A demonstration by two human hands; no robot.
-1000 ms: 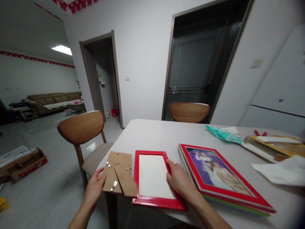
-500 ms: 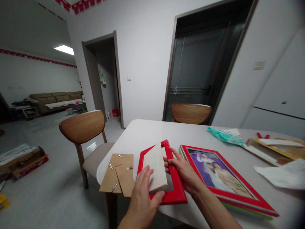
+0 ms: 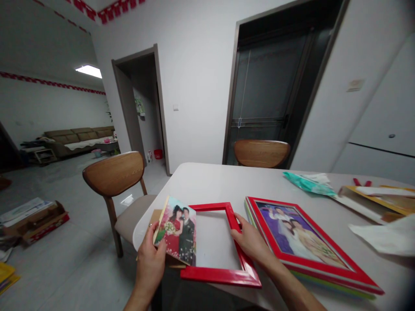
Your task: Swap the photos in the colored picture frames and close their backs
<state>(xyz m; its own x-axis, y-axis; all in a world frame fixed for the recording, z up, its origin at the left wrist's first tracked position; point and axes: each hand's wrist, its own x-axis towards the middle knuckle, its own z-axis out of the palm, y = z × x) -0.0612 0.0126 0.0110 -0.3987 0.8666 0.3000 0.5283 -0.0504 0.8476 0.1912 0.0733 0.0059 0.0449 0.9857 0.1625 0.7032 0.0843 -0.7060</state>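
Pinching the photo by its left edge, left hand points far. Right hand curls fingers round red frame, right side.

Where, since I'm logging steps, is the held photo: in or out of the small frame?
Out: the left hand holds the photo across the left side of the small frame, whose opening shows the table.

A home, shown by the long sofa and wooden dining chairs.
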